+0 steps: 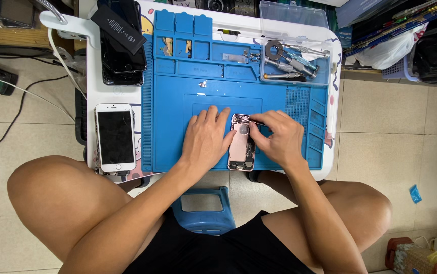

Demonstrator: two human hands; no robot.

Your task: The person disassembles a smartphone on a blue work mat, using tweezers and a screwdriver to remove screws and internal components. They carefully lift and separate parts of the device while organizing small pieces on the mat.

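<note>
Pressing the left hand (pixel 205 139) flat to steady the opened phone housing (pixel 241 143) on the blue repair mat (pixel 178 101) (mid-surface), right hand (pixel 279 137) pinching tweezers (pixel 251 121) at its top end.

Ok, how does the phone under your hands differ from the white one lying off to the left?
The opened phone lies on the blue mat, shell up, pinkish, with its inner parts showing; the white phone lies off the mat on the white table, dark screen up and closed. The left hand rests beside the opened phone and the right hand works a thin tool at its top; nothing touches the white phone. Both lie flat, lengthwise, about the same size.
</note>
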